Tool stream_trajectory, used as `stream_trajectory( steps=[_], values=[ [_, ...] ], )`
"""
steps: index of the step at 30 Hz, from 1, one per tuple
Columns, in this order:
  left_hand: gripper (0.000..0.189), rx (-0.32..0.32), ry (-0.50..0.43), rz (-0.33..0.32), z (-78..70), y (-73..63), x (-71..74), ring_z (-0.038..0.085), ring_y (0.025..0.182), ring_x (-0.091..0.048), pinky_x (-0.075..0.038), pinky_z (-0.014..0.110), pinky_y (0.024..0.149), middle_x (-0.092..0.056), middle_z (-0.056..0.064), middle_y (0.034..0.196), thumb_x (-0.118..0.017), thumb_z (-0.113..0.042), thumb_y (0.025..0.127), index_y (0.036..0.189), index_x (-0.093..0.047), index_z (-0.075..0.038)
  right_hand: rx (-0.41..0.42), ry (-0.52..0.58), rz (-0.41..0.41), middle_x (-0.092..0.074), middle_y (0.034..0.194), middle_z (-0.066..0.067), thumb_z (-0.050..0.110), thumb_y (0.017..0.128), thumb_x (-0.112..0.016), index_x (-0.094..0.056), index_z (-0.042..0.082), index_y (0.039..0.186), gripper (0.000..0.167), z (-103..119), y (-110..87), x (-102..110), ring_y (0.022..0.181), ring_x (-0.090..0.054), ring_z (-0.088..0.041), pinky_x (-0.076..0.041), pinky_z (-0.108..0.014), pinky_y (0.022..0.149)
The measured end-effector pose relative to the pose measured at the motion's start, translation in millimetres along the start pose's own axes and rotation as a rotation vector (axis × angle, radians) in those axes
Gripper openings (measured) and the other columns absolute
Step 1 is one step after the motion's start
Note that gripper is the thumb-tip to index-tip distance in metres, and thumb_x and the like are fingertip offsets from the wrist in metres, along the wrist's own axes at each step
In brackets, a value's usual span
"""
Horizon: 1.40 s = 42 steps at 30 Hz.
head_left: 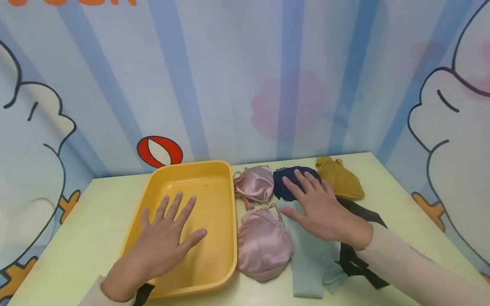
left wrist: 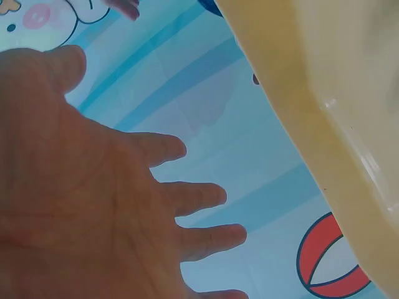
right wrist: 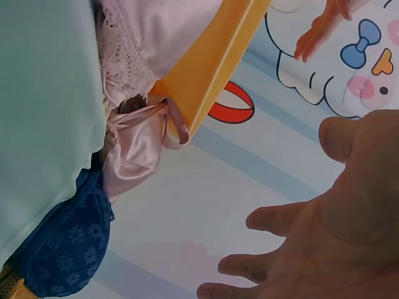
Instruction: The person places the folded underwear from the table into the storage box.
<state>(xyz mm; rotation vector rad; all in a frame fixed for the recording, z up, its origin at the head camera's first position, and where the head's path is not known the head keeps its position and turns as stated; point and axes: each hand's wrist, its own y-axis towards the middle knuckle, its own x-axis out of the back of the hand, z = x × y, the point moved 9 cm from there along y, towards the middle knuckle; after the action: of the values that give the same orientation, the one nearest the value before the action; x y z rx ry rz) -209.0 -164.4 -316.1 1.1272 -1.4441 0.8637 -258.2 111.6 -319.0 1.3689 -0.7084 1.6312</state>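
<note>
Yellow tray [head_left: 212,255]: stands on the left half of the table, its long sides running away from the person.
Left hand [head_left: 164,238]: raised over the tray, palm down, fingers straight and spread well apart.
Right hand [head_left: 321,212]: raised over the garments, palm down, fingers likewise straight and spread.
Larger pink satin garment [head_left: 264,246]: lies just beside the tray's right wall, lace showing along its edge in the right wrist view.
Smaller pink satin garment [head_left: 257,183]: beyond the larger one, also next to the tray, with a thin strap.
Navy lace garment [right wrist: 68,243]: flower-patterned, right of the smaller pink piece, partly hidden behind the right fingers.
Mustard garment [head_left: 340,180]: at the far right of the group, beside the navy piece.
Mint-green cloth [head_left: 308,259]: stretches towards the person, partly under the right hand's outline.
Black fabric [head_left: 363,210]: right of the mint cloth, partly hidden by the right forearm.
Table [head_left: 69,242]: pale yellow-green.
Cream sleeves [head_left: 409,263]: on both arms.
Backdrop [head_left: 233,93]: blue-striped, with a red-and-white ball [head_left: 160,151] behind the tray.
</note>
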Motion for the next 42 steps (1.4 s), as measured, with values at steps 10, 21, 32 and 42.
stream_trajectory(
  steps=[10,21,32,42],
  values=[
    [0.072,0.01,0.005,-0.061,27.6,-6.3,19.5,0.048,0.129,-0.023,-0.017,0.071,0.09,-0.029,0.021,0.147,-0.044,-0.054,0.095,0.15,-0.026,-0.011,-0.03,0.016,-0.023,-0.018,0.152,-0.023,0.055,0.098,-0.034,-0.03,0.008,0.148,0.069,-20.7,-3.3,9.9,0.137,-0.014,-0.045,-0.009,-0.065,0.103],
    [0.047,0.089,-0.03,-0.098,67.0,-15.5,40.2,0.04,0.108,-0.042,-0.037,0.06,0.089,-0.052,0.022,0.122,-0.058,-0.023,0.094,0.134,-0.047,-0.001,-0.001,0.112,-0.047,-0.031,0.146,-0.025,0.045,0.098,-0.044,-0.039,0.003,0.143,0.062,-47.0,-1.5,19.9,0.131,-0.029,-0.044,-0.022,-0.062,0.102],
    [0.04,0.141,-0.072,-0.06,119.4,-19.2,34.4,0.041,0.096,-0.048,-0.042,0.055,0.076,-0.057,0.021,0.106,-0.055,-0.017,0.094,0.128,-0.049,0.004,-0.035,0.222,-0.038,-0.041,0.139,-0.024,0.041,0.099,-0.046,-0.043,-0.003,0.138,0.058,-84.6,2.0,23.5,0.129,-0.032,-0.043,-0.025,-0.06,0.102],
    [0.044,0.167,-0.14,0.026,147.7,-10.1,15.9,0.042,0.095,-0.056,-0.048,0.051,0.071,-0.062,0.016,0.1,-0.054,-0.018,0.096,0.13,-0.046,0.008,-0.152,0.237,-0.021,-0.039,0.138,-0.028,0.042,0.099,-0.045,-0.042,-0.002,0.138,0.059,-123.6,4.4,21.6,0.128,-0.03,-0.047,-0.025,-0.061,0.102]
  ],
)
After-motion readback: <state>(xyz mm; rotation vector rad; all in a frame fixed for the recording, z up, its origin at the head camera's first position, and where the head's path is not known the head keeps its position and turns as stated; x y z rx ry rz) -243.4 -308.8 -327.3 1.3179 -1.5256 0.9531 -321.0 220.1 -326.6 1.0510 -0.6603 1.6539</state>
